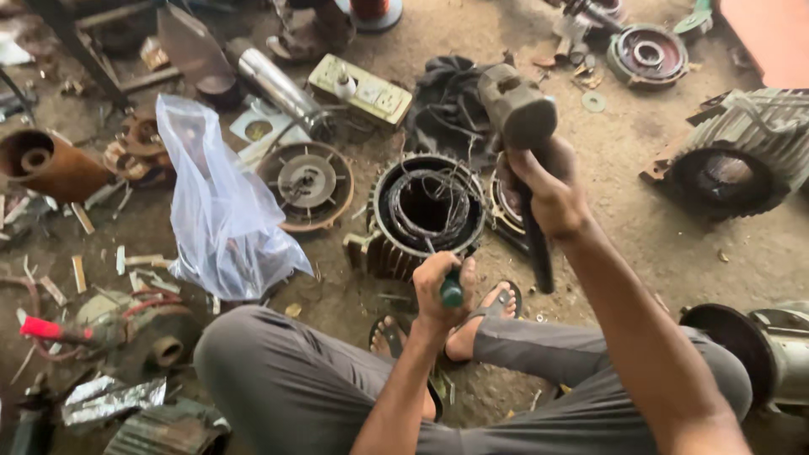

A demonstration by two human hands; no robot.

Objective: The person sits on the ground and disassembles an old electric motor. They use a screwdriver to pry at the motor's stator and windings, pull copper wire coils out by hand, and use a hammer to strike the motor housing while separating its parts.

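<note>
Floor, left to right: rusty drum (38, 163) at far left, red-handled tool (42, 329) lying low left, clear plastic bag (221, 211) slumped beside a round end cover (308, 181) lying flat. Centre: motor stator housing (428, 211), finned, standing open end up on the dirt floor (624, 202) just ahead of the person's sandalled feet. Left hand (440, 285) has its fingers clenched round a green-handled chisel or screwdriver (452, 291), tip pointed toward the near rim of the housing; whether the tip touches the rim cannot be told. Right hand (552, 192) is clenched on the dark handle of a hammer (518, 105), head raised above and right of the housing. Progress, as judged: copper windings (425, 198) are loosened and tangled inside the bore, partly pulled up, but not out, so stripping looks under way, with most of the wire left to remove. Far right: a second finned motor body (742, 152) and a further motor (758, 345), cut off by the frame edge. Hidden: tool tip, inside depth of the bore, small parts at top too blurred to name
</note>
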